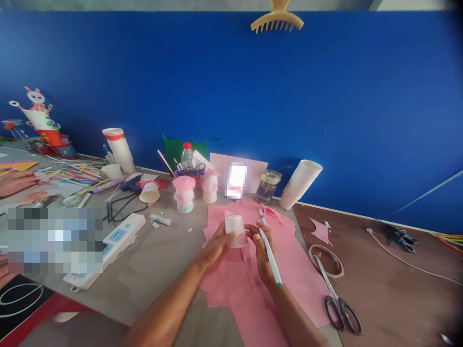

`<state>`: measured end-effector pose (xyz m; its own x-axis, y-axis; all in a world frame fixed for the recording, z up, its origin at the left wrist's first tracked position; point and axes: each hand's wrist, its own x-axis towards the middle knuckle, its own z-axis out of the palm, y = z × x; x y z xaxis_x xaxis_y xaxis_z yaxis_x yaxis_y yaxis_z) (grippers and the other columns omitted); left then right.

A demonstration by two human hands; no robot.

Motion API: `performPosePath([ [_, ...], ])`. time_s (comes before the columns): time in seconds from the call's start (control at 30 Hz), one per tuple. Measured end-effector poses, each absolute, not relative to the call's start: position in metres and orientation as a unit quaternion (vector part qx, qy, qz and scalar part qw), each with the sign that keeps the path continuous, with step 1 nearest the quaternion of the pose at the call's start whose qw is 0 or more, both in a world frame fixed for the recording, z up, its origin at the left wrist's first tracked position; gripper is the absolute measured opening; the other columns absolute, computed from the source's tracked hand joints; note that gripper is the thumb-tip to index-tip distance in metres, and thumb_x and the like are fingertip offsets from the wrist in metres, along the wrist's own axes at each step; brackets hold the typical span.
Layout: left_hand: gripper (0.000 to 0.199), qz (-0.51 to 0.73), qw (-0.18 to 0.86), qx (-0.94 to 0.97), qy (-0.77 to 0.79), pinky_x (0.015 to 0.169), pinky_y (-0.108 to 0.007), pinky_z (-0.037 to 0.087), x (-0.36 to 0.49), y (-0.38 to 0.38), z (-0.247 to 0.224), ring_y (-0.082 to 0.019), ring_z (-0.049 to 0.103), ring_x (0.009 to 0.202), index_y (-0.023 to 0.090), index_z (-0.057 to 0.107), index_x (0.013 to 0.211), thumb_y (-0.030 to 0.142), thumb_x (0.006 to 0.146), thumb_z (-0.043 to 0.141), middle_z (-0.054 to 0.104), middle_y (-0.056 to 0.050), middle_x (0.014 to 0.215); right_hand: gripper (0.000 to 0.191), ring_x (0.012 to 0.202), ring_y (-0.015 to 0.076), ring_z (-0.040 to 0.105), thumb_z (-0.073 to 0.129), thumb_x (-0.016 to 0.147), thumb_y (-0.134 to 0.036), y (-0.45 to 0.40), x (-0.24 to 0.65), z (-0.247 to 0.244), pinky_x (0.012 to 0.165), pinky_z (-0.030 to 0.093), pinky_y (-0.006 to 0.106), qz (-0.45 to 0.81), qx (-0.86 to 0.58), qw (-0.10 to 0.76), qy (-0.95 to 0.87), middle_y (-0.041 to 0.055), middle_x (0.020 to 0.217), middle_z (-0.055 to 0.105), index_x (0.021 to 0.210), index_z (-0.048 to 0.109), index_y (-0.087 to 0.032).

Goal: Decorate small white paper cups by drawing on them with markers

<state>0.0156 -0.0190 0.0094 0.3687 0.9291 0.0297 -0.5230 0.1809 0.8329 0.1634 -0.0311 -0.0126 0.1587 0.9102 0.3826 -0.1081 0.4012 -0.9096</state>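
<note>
My left hand [215, 248] is closed around a white paper cup [236, 230], turned upside down, with a pink pattern on its lower side. In my right hand [265, 262] lies a white marker with blue ends [271, 255], slanting across the fingers. The right fingertips are close to the cup's right side; whether they touch it I cannot tell. Below both hands, pink paper [300, 279] with cut edges covers the table. Two small towers of pink-decorated cups stand behind to the left, one with a pink roof [183, 183].
Scissors [336, 299] and a tape roll [311, 253] lie to the right. A leaning cup stack [302, 183], a glass jar [268, 185] and a lit phone [237, 179] stand behind. Leftward are a power strip [117, 236], a glue gun [130, 183] and another person's hand [20, 183].
</note>
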Motion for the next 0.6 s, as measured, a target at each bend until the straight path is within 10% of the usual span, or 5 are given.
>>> performPosePath([
  [0.6,0.049,0.502,0.723,0.385,0.276,0.084,-0.032,0.040,0.0107,-0.0202,0.0118,-0.023,0.060,0.098,0.021,0.056,0.121,0.033,0.076,0.072,0.067,-0.008,0.107,0.031,0.094,0.0210,0.064,0.052,0.092,-0.039,-0.0364,0.1602,-0.0131,0.084,0.052,0.041,0.390,-0.352,0.648,-0.552,0.0092,0.112,0.067,0.119,0.050,-0.024],
])
